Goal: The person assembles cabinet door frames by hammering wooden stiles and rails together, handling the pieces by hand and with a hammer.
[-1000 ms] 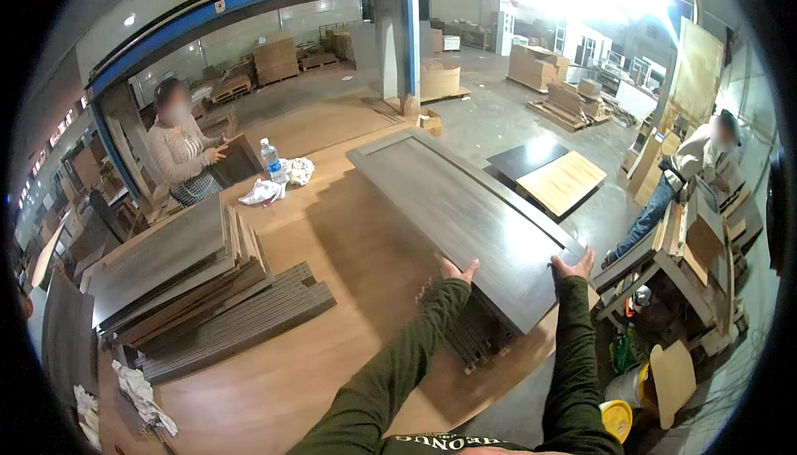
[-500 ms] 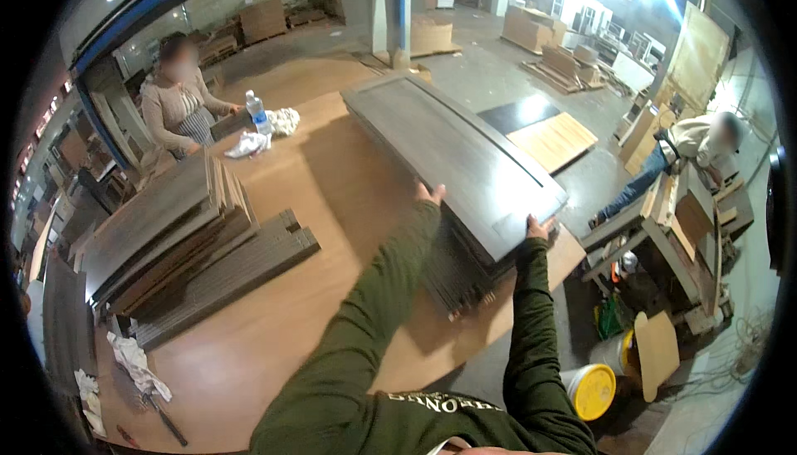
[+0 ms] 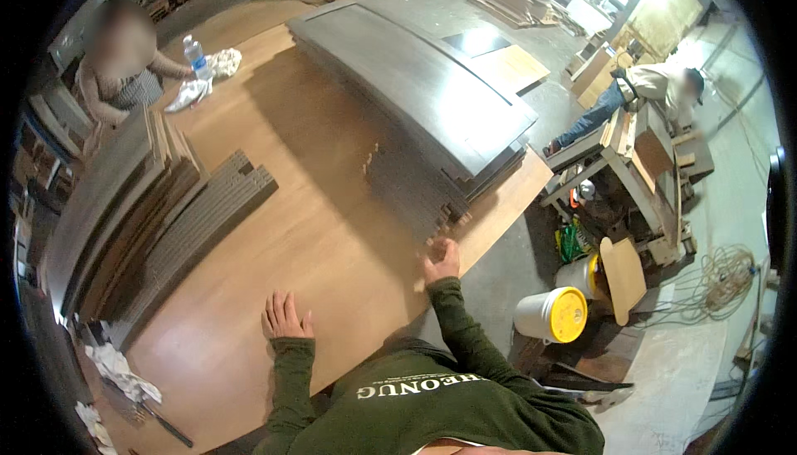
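Note:
On the wooden tabletop (image 3: 241, 264), my left hand (image 3: 286, 318) lies flat with its fingers spread and nothing in it. My right hand (image 3: 442, 261) is by the near ends of a stack of dark narrow strips (image 3: 415, 193); its fingers are loosely curled and I see nothing in them. Whether its fingertips touch the strip ends is hard to tell. Beyond the strips, a pile of large dark grey framed panels (image 3: 415, 81) lies flat, its top one glossy, out of reach of both hands.
At left stand leaning dark panels (image 3: 116, 214) and more strips (image 3: 199, 247). A water bottle (image 3: 195, 56) and rags (image 3: 224, 62) sit near a person (image 3: 124, 73) across the table. Yellow-lidded buckets (image 3: 552, 315) stand at right, below another person (image 3: 639, 94) bending over a workbench (image 3: 631, 164).
Both hands have left the top framed panel and come back toward me, the left down to the tabletop, the right to the strip ends. The view has tilted downward.

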Demonstrator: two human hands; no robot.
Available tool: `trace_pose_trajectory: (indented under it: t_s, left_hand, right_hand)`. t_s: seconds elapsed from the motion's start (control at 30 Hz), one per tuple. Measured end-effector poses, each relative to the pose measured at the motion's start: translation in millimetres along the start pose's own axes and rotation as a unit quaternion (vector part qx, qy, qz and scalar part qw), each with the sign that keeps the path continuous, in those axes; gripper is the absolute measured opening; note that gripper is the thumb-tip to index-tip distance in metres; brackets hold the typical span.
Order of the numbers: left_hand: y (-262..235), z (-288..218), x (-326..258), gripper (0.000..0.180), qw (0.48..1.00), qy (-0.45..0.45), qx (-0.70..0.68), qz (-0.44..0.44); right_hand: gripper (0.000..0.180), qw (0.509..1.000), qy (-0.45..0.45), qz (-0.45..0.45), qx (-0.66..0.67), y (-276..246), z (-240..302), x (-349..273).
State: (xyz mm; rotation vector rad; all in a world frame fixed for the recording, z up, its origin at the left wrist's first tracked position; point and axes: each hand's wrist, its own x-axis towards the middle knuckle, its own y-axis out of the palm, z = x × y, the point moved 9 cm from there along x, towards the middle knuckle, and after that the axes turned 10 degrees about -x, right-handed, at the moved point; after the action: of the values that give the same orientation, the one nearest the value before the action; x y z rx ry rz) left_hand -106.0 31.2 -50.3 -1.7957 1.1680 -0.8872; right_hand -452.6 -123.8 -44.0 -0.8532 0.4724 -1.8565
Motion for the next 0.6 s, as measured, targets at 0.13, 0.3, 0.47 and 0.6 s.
trace_pose_trajectory:
  t_s: [0.13, 0.3, 0.47, 0.6]
  left_hand:
    - [-11, -2, 4, 0.054, 1.0, -0.003, -0.013, -0.023]
    - [-18, 1, -26, 0.047, 0.997, 0.064, -0.049, 0.011]
    - [-51, 24, -72, 0.042, 0.988, 0.143, -0.064, -0.004]
    - [-83, 75, -108, 0.042, 0.982, 0.136, -0.127, -0.018]
  right_hand:
    - [0.02, 0.994, 0.099, 0.009, 0.051, 13, 7, 4]
    - [0.013, 0.993, 0.034, -0.027, 0.108, 33, 19, -32]
    - [0.013, 0.97, -0.02, -0.063, 0.234, 42, 71, -65]
    - [0.014, 0.953, -0.063, -0.059, 0.291, 55, 109, -90]
